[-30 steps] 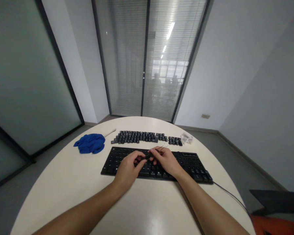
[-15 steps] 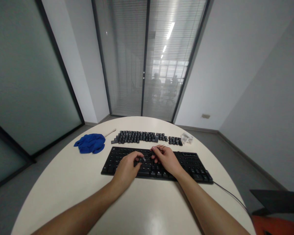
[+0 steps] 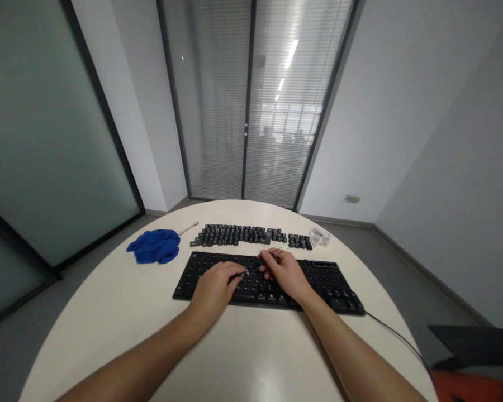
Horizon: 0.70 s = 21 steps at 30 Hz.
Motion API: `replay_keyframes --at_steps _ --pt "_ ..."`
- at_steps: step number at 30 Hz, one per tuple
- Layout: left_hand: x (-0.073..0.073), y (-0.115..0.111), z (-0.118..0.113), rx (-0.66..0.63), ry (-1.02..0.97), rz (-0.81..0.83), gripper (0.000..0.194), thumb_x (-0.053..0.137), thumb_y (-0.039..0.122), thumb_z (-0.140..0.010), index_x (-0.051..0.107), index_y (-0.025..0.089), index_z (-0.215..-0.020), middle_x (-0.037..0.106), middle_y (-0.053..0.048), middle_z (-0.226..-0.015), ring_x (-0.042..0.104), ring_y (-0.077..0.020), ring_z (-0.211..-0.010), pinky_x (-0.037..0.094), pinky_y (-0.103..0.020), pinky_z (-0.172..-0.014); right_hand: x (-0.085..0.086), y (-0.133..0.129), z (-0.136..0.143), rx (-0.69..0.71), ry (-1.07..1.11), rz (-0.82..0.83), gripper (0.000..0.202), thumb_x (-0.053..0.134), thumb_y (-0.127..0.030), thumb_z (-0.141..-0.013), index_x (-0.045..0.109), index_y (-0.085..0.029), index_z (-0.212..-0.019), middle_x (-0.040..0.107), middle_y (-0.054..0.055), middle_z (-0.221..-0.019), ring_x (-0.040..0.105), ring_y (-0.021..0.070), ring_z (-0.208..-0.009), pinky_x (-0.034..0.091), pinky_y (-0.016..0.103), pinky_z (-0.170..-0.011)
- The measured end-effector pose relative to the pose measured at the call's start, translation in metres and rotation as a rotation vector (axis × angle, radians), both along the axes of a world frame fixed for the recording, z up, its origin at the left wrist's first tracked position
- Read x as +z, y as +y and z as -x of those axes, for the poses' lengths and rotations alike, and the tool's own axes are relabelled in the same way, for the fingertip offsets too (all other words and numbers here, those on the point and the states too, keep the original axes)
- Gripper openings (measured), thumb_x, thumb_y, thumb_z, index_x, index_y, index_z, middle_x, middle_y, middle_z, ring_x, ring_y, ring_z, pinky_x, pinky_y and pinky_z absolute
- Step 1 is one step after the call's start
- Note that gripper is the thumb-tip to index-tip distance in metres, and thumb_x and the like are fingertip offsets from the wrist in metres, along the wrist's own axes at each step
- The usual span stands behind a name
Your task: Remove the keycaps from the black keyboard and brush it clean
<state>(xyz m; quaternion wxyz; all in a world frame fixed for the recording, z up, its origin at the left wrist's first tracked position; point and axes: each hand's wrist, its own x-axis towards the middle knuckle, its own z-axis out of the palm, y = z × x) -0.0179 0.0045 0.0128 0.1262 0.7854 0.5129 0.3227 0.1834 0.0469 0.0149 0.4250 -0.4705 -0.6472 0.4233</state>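
head camera view: black computer keyboard (image 3: pixel 321 279) lies flat on the off-white table (image 3: pixel 243 352), between the surface's left and right edges; its cord (image 3: pixel 396 333) leaves the near right corner toward the right edge. loose keycaps (image 3: pixel 222 234) stand in rows nearer the far edge. handling, as judged: keyboard stiff, fairly light, best steadied by its frame ends; keycaps light, hard and easily dropped, best taken by opposite sides; wire-pronged tool (image 3: pixel 255 268) slim and springy, best held well back from its tips. grip: right hand (image 3: pixel 287 273) closed in a fingertip pinch on the tool, prongs angled left over the keys. left hand (image 3: pixel 216 282) part-curled over the keyboard, thumb and fingers near the prong tips; whether it has hold of anything cannot be told.
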Motion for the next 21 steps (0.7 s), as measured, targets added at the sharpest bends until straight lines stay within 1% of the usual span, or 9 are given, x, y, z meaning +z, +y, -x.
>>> replay_keyframes --at_steps 3,6,9,12,15,17,21 --pt "0.0001 -0.0016 0.0011 0.042 0.116 -0.037 0.022 0.062 0.02 -0.089 0.073 0.029 -0.105 0.072 0.001 -0.108 0.062 -0.0205 -0.101 0.049 -0.035 -0.089 -0.0003 0.0002 -0.0003 0.002 -0.003 -0.008 0.041 0.055 -0.054 -0.089 0.064 -0.015 -0.089 0.067 0.002 -0.065 0.059 0.0109 -0.048 0.045 0.02 -0.047" --pt "0.0011 -0.0019 0.0011 0.08 0.154 -0.014 0.021 0.062 0.021 -0.088 0.073 0.029 -0.105 0.071 0.001 -0.107 0.061 -0.021 -0.099 0.049 -0.035 -0.088 -0.0006 0.0001 -0.0001 -0.007 -0.001 -0.006 0.042 0.055 -0.055 -0.088 0.064 -0.015 -0.089 0.067 0.002 -0.065 0.059 0.0111 -0.048 0.045 0.021 -0.047" --pt "0.0019 -0.0017 0.0007 0.092 0.147 -0.001 0.021 0.061 0.019 -0.087 0.073 0.027 -0.103 0.071 0.0 -0.106 0.06 -0.0211 -0.099 0.048 -0.036 -0.091 0.0 -0.0003 0.0009 -0.02 0.012 0.008 0.044 0.054 -0.057 -0.088 0.065 -0.015 -0.089 0.066 0.002 -0.064 0.059 0.0111 -0.048 0.044 0.02 -0.047" --pt "0.0005 -0.0012 0.0006 0.099 0.126 0.003 0.02 0.061 0.018 -0.086 0.072 0.026 -0.102 0.071 0.0 -0.105 0.06 -0.0215 -0.099 0.048 -0.036 -0.091 0.0013 -0.0007 0.0014 -0.041 0.034 0.006 0.049 0.049 -0.061 -0.089 0.066 -0.015 -0.089 0.066 0.002 -0.062 0.059 0.0114 -0.047 0.043 0.021 -0.047" --pt "-0.0019 0.0003 0.0009 0.101 0.084 -0.012 0.028 0.06 0.018 -0.087 0.068 0.026 -0.113 0.069 -0.001 -0.108 0.06 -0.0212 -0.101 0.048 -0.036 -0.091 0.0022 -0.0005 0.0005 -0.076 0.055 -0.014 0.056 0.042 -0.064 -0.091 0.067 -0.014 -0.088 0.066 0.003 -0.06 0.059 0.0121 -0.047 0.042 0.022 -0.048" --pt "-0.0027 0.0018 0.0015 0.099 0.065 -0.034 0.03 0.058 0.018 -0.088 0.067 0.026 -0.115 0.068 -0.002 -0.11 0.06 -0.0207 -0.102 0.048 -0.035 -0.092 0.0025 -0.0001 -0.0007 -0.104 0.068 -0.031 0.058 0.041 -0.065 -0.091 0.067 -0.014 -0.087 0.065 0.003 -0.06 0.059 0.0124 -0.047 0.043 0.022 -0.049" --pt "-0.0008 0.0064 0.0053 0.108 0.05 -0.07 0.022 0.058 0.018 -0.089 0.07 0.026 -0.106 0.068 -0.001 -0.109 0.06 -0.0209 -0.104 0.047 -0.036 -0.095 0.0033 0.0002 -0.0031 -0.148 0.069 -0.049 0.061 0.04 -0.067 -0.091 0.068 -0.014 -0.086 0.065 0.003 -0.058 0.06 0.0134 -0.048 0.044 0.023 -0.052"
